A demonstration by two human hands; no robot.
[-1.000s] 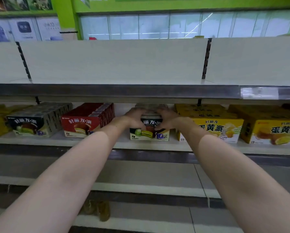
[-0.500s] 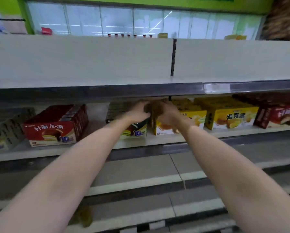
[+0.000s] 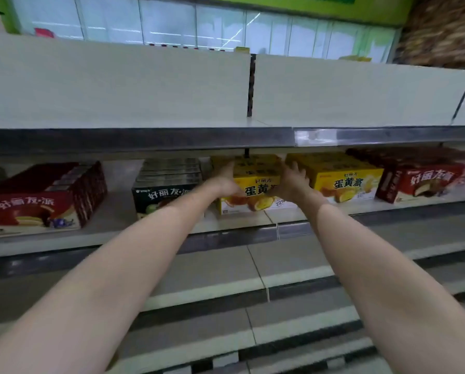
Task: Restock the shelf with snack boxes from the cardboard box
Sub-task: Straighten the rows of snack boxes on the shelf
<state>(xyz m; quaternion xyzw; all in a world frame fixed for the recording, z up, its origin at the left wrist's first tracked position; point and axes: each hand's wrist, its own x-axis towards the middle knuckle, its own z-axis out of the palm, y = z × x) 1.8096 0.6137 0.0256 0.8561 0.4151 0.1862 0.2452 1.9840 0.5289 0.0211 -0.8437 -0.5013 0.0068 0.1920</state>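
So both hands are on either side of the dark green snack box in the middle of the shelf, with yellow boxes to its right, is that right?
Not quite. In the head view the left hand and right hand flank the front yellow cardboard snack box, not the dark green snack box, which sits just left of it. Another yellow box stands to the right.

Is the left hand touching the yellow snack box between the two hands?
Touching. The head view shows the left hand pressed flat against the left side of the yellow snack box, with no gap visible between them.
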